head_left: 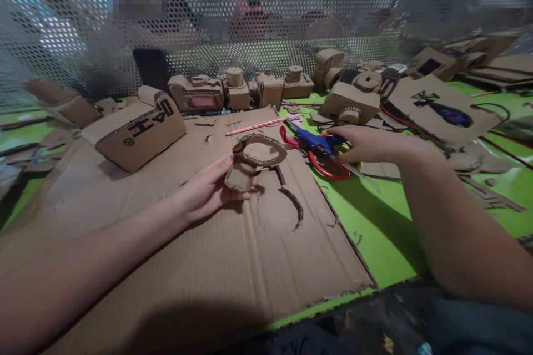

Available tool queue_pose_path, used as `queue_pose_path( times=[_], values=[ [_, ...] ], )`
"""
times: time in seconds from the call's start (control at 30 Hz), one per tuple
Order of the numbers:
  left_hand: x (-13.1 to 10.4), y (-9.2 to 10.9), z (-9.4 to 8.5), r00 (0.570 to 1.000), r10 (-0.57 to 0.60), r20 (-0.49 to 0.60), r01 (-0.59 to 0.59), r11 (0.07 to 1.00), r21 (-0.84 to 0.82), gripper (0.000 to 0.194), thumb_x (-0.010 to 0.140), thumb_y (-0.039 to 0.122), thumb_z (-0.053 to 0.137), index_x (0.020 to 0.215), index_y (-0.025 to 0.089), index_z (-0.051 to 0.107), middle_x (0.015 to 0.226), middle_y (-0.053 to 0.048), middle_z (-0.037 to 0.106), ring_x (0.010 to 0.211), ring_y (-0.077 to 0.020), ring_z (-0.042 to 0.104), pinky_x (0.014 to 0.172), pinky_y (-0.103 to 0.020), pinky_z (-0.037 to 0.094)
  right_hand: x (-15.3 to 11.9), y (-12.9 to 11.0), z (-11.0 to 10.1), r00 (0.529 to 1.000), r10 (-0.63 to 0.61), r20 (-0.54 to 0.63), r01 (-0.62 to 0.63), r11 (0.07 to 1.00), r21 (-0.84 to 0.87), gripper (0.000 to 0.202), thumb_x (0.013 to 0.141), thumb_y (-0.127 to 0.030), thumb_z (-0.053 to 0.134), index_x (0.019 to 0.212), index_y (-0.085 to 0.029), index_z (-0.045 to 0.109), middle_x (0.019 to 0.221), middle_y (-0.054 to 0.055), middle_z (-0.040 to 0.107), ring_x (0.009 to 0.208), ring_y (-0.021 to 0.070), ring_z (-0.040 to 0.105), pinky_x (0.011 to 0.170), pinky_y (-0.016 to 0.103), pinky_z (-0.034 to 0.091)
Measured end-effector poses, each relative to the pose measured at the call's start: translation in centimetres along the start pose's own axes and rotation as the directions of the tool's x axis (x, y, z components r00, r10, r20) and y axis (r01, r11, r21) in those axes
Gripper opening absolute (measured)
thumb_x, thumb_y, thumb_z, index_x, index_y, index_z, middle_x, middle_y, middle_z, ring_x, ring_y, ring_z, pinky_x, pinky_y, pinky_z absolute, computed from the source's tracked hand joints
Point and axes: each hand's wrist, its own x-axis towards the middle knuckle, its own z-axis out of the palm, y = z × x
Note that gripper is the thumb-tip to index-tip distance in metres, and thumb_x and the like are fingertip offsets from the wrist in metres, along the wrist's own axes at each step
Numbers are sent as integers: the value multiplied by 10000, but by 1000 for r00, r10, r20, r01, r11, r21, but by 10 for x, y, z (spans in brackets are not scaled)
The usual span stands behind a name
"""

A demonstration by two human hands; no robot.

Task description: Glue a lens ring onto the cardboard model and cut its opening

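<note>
My left hand (212, 188) is closed around a small cardboard piece (241, 176). A cardboard ring (280, 151) sits at the top of that piece, above the sheet. My right hand (362, 145) reaches in from the right with its fingers closed on the back part of a blue glue gun (310, 138). A clear glue stick (362, 175) juts from the gun's rear. Red-handled scissors (328, 172) lie under and beside the gun, partly covered by it. Curved cardboard strips (292, 202) rest on the large cardboard sheet (200, 272) near my left hand.
A folded cardboard box (141, 136) with black print stands at the left. Several cardboard camera-like models (237, 89) line the back, before a perforated metal screen (258, 28). A pink-striped pencil (258, 126) lies on the sheet. Cables and cardboard scraps cover the green table (387, 233) at right.
</note>
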Motion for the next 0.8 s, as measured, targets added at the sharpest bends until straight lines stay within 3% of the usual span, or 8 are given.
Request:
queue_pose_path(
  times=[0.1, 0.2, 0.33, 0.43, 0.5, 0.6, 0.7, 0.8],
  values=[
    [0, 1, 1, 1000, -10, -26, 9, 1000, -14, 210, 1044, 156, 484, 1128, 146, 676, 1028, -88, 760, 777, -225, 790, 563, -289, 677, 2, 9, -3, 987, 103, 123, -92, 991, -93, 727, 680, -396, 718, 1376, -200, 639, 1357, 155, 698, 1107, 387, 715, 817, 450, 623],
    [-1, 1, 3, 1000, -15, -20, 15, 1000, -22, 204, 1043, 165, 499, 1173, 147, 654, 1027, -91, 759, 754, -217, 788, 546, -274, 671, 4, 13, -5, 989, 114, 99, -104, 990, -95, 757, 697, -413, 725, 1416, -202, 611, 1388, 154, 682, 1158, 407, 694, 890, 488, 615],
    [-2, 1, 4, 999, -30, -23, 29, 999, -35, 203, 1051, 182, 486, 1188, 148, 633, 980, -96, 754, 742, -223, 788, 518, -264, 656, 1, -8, -6, 994, 76, -82, -82, 994, -65, 744, 817, -512, 642, 1461, -146, 577, 1484, 205, 595, 1322, 463, 586, 1056, 606, 521],
    [-2, 0, 5, 999, -35, -32, 34, 998, -47, 217, 1061, 179, 447, 1132, 147, 650, 981, -89, 748, 720, -220, 783, 496, -266, 647, -7, -46, -3, 959, -61, -278, 102, 986, 135, 523, 861, -426, 624, 1331, -206, 684, 1363, 154, 691, 1261, 429, 632, 1082, 624, 496],
    [-2, 0, 6, 999, -36, -25, 34, 998, -49, 254, 1071, 183, 412, 1104, 144, 661, 978, -84, 744, 701, -210, 775, 484, -262, 640, -13, -74, 3, 943, -141, -302, 233, 927, 293, 457, 862, -433, 648, 1270, -237, 711, 1293, 118, 729, 1191, 392, 678, 1050, 608, 527],
    [-3, -1, 8, 999, -38, 5, 38, 998, -45, 297, 1083, 200, 372, 1092, 141, 663, 957, -92, 742, 692, -208, 772, 457, -243, 620, -22, -106, 17, 940, -250, -231, 337, 780, 527, 444, 880, -408, 652, 1287, -234, 682, 1281, 97, 740, 1162, 323, 708, 974, 518, 595],
    [-5, -1, 9, 999, -47, 20, 48, 998, -37, 295, 1083, 206, 374, 1088, 137, 661, 931, -100, 741, 693, -214, 773, 446, -233, 606, -27, -125, 34, 911, -366, -191, 393, 627, 672, 314, 899, -332, 651, 1191, -226, 696, 1220, 72, 764, 1097, 249, 735, 933, 409, 615],
    [-6, -2, 8, 998, -65, 28, 65, 998, -26, 268, 1077, 203, 402, 1090, 138, 662, 924, -100, 739, 703, -211, 771, 460, -230, 605, -29, -134, 50, 911, -363, -197, 379, 550, 744, 241, 922, -319, 636, 1123, -201, 700, 1116, 72, 787, 997, 223, 750, 866, 365, 616]
  ],
)
